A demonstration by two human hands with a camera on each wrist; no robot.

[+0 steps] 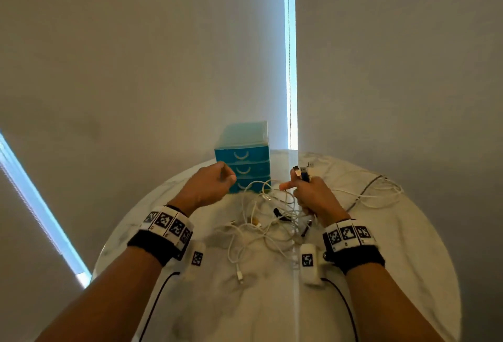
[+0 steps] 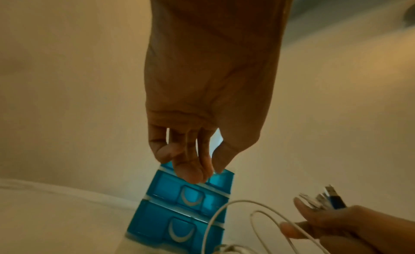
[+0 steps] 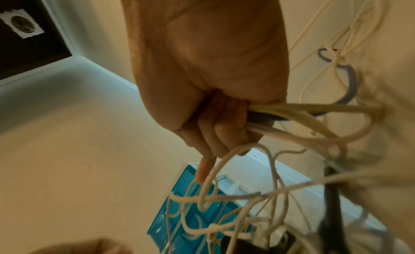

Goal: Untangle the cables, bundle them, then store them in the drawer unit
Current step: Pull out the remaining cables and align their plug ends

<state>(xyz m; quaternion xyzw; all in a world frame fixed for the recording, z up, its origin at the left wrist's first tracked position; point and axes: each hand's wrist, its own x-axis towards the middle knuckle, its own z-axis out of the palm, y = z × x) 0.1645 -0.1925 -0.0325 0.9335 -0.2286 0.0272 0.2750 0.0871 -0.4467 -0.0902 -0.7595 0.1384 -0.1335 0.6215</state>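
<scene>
My right hand (image 1: 306, 194) grips a bunch of cable ends, with their USB plugs (image 1: 300, 173) sticking up above the fist and its index finger pointing left. In the right wrist view, several white cables (image 3: 303, 115) run out of the closed fist (image 3: 222, 122). The rest of the tangle of white cables (image 1: 258, 224) lies on the table between my wrists. My left hand (image 1: 227, 177) hovers in front of the blue three-drawer unit (image 1: 242, 162), fingers (image 2: 191, 170) relaxed and holding nothing. All the drawers (image 2: 179, 204) look closed.
The round marble table (image 1: 381, 260) holds everything. A black cable (image 1: 364, 192) and more white loops (image 1: 389, 194) trail off to the right, near the table's edge. A wall and a bright window strip (image 1: 290, 55) stand behind the drawer unit.
</scene>
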